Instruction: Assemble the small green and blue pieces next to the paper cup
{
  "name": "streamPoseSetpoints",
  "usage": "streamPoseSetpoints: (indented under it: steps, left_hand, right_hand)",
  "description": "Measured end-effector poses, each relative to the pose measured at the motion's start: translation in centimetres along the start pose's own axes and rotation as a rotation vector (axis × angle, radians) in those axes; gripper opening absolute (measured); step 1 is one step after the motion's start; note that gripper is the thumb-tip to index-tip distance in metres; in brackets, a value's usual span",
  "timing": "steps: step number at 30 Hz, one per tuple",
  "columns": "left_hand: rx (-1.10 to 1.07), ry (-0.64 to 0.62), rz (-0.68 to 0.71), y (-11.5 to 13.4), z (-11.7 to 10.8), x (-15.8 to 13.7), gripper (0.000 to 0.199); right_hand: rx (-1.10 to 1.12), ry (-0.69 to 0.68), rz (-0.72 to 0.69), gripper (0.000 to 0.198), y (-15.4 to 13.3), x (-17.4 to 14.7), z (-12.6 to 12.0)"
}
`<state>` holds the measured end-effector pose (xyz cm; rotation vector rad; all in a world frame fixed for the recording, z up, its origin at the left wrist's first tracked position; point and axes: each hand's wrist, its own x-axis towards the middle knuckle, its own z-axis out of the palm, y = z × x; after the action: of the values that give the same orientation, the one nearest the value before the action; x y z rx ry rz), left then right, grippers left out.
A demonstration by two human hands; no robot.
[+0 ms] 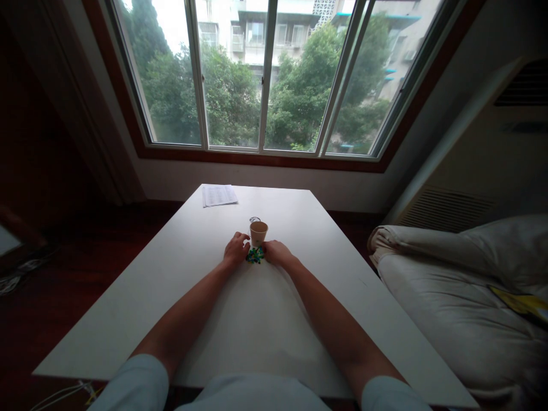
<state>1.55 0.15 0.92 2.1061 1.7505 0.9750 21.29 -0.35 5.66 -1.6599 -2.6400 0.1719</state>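
Note:
A brown paper cup [259,233] stands upright near the middle of the white table [274,319]. Just in front of it lies a small heap of green, blue and yellow pieces [256,255], too small to make out singly. To the left of cup and heap, my left hand [237,249] rests with thumb and fingers apart, holding nothing visible. From the right, my right hand [277,252] reaches the heap's edge, its fingers drawn together; whatever may be between the fingertips is hidden. A thin dark loop, perhaps wire [255,219], lies behind the cup.
Printed sheets of paper [220,195] lie at the table's far left corner. Beyond the table is a wide window [263,80]. On the right stands a pale cushioned seat [436,291], with a large air conditioner-like unit [466,148] behind it. Cables [64,394] run below the near left corner.

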Motion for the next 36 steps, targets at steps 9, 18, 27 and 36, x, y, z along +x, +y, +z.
streamPoseSetpoints:
  steps: [9,18,27,36]
  left_hand:
    - [0.006,-0.005,0.000,0.0,0.0,0.0,0.023]
    - [0.004,-0.012,0.001,-0.1,0.2,0.0,0.021]
    - [0.018,-0.048,-0.034,0.6,-0.2,-0.2,0.021]
    - [0.037,-0.040,0.003,0.3,0.0,-0.2,0.022]
  right_hand:
    - [-0.030,0.006,-0.006,0.020,-0.2,0.0,0.0]
    - [0.016,0.122,-0.002,0.011,0.1,-0.2,-1.6]
    - [0.213,0.578,0.064,0.012,-0.3,-0.2,-4.1]
    - [0.226,0.678,-0.083,0.017,-2.5,0.4,-2.5]
